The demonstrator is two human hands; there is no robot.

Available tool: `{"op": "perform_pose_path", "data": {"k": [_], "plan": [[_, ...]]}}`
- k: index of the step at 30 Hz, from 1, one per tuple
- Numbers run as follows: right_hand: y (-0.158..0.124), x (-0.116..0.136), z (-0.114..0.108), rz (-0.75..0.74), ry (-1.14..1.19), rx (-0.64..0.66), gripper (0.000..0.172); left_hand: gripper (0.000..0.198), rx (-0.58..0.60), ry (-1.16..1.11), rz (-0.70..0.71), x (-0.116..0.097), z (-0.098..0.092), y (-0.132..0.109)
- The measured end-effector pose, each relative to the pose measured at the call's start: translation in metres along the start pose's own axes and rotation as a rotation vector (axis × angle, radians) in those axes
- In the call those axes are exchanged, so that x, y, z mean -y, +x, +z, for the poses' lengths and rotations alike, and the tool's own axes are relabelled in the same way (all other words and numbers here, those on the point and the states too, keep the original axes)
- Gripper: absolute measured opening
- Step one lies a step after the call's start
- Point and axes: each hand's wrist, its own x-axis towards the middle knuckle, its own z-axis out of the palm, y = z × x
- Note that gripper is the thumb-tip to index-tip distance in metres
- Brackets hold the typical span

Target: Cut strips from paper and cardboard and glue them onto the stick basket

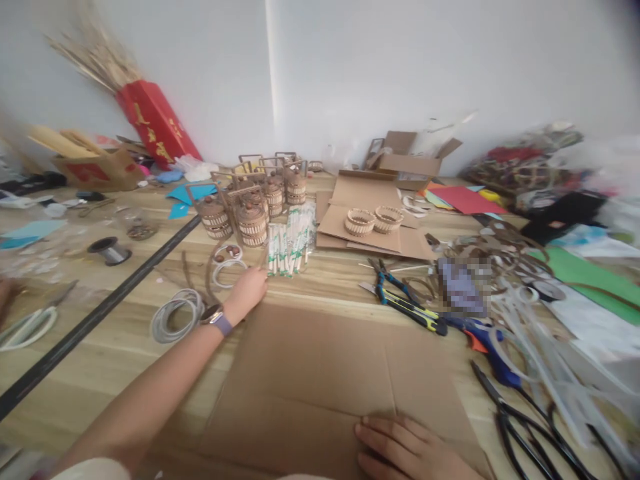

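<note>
Cardboard sheet lies flat on the wooden table at the near middle of the scene, its creases running across it. The right hand rests palm down on its near edge, fingers stretched flat and slightly spread, pointing left, gripping nothing. The left arm reaches far forward from the near left, almost straight, with a purple-strapped watch on the wrist. The left hand is at the sheet's far left corner, knuckles up and fingers curled toward the near ends of a row of paper-wrapped sticks; whether it grips one I cannot tell, as the fingertips are hidden. Just left of that wrist lies a coil of white wire. Beyond the sticks stand small woven lanterns. Blue-and-yellow pliers lie right of the sheet's far edge, with black scissors nearer.
</note>
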Motion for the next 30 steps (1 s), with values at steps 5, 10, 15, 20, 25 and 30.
{"op": "perform_pose_path", "data": {"k": [5,10,15,20,25,30], "plan": [[0.002,0.004,-0.014,0.140,0.183,0.134,0.032,0.027,-0.058,0.037,0.042,0.010,-0.012,-0.006],[-0.006,0.004,0.000,0.255,0.301,0.104,0.037,0.038,-0.130,-0.040,0.260,-0.018,-0.016,-0.043],[-0.014,-0.004,0.017,0.335,0.324,0.034,0.040,0.055,-0.135,-0.152,0.691,-0.059,0.015,-0.115],[-0.005,-0.001,0.016,0.431,0.382,0.007,0.039,0.081,-0.173,-0.067,0.856,-0.070,0.058,-0.141],[0.001,0.013,0.017,0.520,0.365,0.018,0.048,0.075,-0.315,-0.024,0.854,-0.063,0.080,-0.135],[0.008,0.021,0.020,0.556,0.350,0.047,0.053,0.067,-0.471,0.048,0.870,-0.053,0.094,-0.129]]}}
